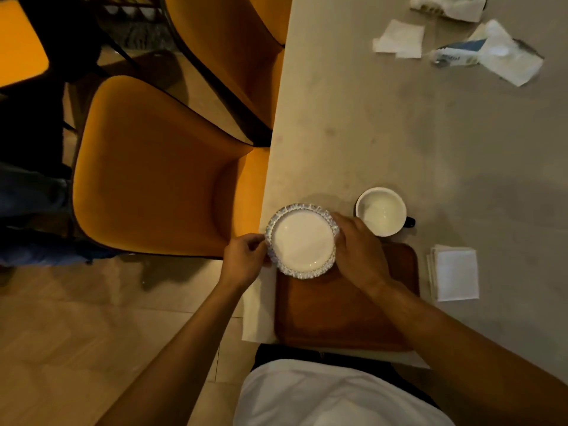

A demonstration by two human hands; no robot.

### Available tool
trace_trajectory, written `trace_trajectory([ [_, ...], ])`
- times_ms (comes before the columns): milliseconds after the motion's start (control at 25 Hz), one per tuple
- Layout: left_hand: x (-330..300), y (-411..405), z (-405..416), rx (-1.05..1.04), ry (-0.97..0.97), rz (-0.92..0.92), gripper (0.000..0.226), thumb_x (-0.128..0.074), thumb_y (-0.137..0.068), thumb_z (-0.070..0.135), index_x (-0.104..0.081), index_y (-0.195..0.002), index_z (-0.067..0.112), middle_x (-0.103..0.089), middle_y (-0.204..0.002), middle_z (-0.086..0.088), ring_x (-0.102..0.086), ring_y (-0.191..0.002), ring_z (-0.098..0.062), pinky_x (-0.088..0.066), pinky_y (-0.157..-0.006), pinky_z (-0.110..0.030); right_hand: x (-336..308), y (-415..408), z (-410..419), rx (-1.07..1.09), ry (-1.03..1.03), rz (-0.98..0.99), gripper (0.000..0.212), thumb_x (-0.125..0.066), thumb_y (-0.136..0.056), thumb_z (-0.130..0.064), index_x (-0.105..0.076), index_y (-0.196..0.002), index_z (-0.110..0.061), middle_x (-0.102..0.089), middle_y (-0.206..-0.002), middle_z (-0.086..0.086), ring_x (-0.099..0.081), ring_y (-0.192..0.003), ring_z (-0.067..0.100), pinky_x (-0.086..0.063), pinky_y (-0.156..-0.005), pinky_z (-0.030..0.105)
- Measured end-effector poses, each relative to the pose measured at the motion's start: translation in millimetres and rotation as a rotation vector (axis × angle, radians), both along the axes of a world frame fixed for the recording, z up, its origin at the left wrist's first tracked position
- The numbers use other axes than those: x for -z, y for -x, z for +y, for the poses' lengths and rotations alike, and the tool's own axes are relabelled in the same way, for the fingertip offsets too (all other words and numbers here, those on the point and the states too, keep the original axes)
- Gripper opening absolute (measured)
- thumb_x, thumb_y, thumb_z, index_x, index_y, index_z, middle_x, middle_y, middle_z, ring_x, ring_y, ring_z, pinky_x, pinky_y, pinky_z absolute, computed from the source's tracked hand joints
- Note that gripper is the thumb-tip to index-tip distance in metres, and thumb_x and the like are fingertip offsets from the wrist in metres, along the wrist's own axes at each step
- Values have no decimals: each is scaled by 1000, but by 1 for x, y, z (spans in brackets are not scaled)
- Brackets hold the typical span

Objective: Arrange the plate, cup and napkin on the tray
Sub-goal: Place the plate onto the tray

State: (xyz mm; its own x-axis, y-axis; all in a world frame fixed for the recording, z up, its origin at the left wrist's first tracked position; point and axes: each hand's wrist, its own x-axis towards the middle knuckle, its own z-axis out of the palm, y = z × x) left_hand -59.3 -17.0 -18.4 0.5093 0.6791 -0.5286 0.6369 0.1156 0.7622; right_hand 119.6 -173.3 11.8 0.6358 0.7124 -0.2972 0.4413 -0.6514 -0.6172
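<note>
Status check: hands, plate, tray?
Left hand and right hand both grip plate by its rim, at far left corner of tray. Cup, napkin on table. Tray bare.

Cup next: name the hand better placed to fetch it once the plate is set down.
Right, probably. The right hand grips the plate edge nearest the cup; the left hand holds the far edge, across the plate from it.

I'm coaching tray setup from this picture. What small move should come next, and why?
Probably bring the plate nearer and set it down inside the tray. Both hands, left hand and right hand, grip its rim, and it only overlaps the tray's far left corner.
</note>
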Motion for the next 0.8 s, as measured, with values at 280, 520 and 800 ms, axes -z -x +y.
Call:
trace_trajectory([
  [280,3,25,-45,146,-54,185,19,-60,-94,15,-78,-100,11,-78,-84,-2,-74,-67,-15,-64,-68,-41,28,30,-52,129,81,152,41,-55,-95,-13,-56,-133,-29,-62,-119,2,-60,-110,21,-52,-95,41],
  [520,11,28,-47,258,-138,303,22,-56,-89,16,-78,-91,13,-78,-80,-6,-72,-70,-25,-61,-68,-42,38,42,-61,169,116,209,45,-59,-94,-11,-55,-136,-27,-64,-119,3,-60,-109,18,-52,-96,35],
  [800,14,28,-43,284,-129,292,20,-58,-92,12,-77,-98,11,-77,-84,-6,-71,-71,-20,-61,-74,-38,47,42,-58,186,148,221,47,-58,-94,-12,-54,-138,-28,-61,-129,4,-57,-118,21,-50,-102,40],
])
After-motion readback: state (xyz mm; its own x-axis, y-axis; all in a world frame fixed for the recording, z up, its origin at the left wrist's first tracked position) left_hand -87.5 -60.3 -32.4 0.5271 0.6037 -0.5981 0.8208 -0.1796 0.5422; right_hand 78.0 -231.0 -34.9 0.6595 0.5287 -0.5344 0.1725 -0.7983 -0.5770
